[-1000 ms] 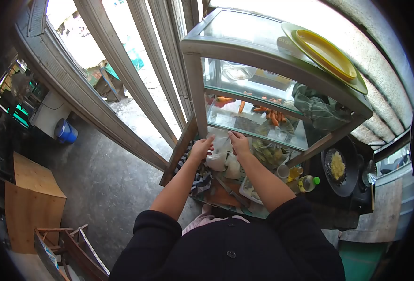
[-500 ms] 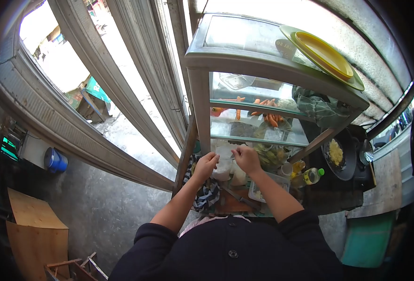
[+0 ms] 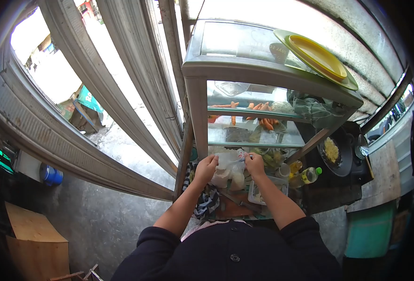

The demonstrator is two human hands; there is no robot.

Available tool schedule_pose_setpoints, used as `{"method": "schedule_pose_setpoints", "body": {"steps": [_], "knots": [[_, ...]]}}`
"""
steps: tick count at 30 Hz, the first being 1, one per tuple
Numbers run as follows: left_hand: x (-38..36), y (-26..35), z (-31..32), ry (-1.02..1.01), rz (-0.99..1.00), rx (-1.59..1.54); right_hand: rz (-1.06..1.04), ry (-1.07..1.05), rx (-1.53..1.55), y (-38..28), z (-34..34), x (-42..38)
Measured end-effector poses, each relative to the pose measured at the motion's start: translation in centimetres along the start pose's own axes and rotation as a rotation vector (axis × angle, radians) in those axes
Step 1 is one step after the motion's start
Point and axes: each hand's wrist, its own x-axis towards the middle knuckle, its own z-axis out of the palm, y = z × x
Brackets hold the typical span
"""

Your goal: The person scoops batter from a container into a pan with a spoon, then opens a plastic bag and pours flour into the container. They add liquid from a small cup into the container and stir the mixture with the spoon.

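A clear plastic bag [image 3: 227,161] is stretched between my two hands over the counter. My left hand [image 3: 207,168] has its fingers closed on the bag's left edge. On the other side, my right hand [image 3: 254,165] pinches the bag's right edge. Whitish contents show below in the bag, but I cannot make out what they are. Under my hands lies a brown cutting board [image 3: 228,206] with a knife [image 3: 237,199] on it. Close to my right forearm sits a clear plastic container [image 3: 268,189]. A striped cloth [image 3: 208,202] is bunched below my left hand.
A glass display case [image 3: 251,112] holding carrots [image 3: 266,122] stands directly ahead, with yellow and green plates [image 3: 322,56] on top. To the right are a bottle with a green cap [image 3: 311,175] and a pan [image 3: 337,157] with yellow food. Metal slats [image 3: 118,89] border the left.
My hands have moved slightly apart and down. The plastic bag is now spread wider between them, with a coloured patch showing near my right hand. The view has shifted a little.
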Motion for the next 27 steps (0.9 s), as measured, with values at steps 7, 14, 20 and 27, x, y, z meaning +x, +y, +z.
{"method": "schedule_pose_setpoints", "body": {"steps": [7, 14, 20, 27], "knots": [[-0.5, 1.3, -1.3, 0.091, 0.076, 0.22, 0.203, -0.014, 0.508, -2.3, -2.7, -0.8], [-1.2, 0.9, -1.3, 0.066, 0.112, 0.285, 0.175, 0.074, 0.65, -2.2, -5.2, -1.4], [-1.6, -1.3, -1.2, 0.085, 0.186, 0.127, 0.194, 0.301, 0.684, -0.4, -11.7, -4.8], [-2.1, -2.8, -0.8, 0.059, 0.208, 0.054, -0.157, 0.6, -0.431, 6.5, -16.4, -13.1]]}}
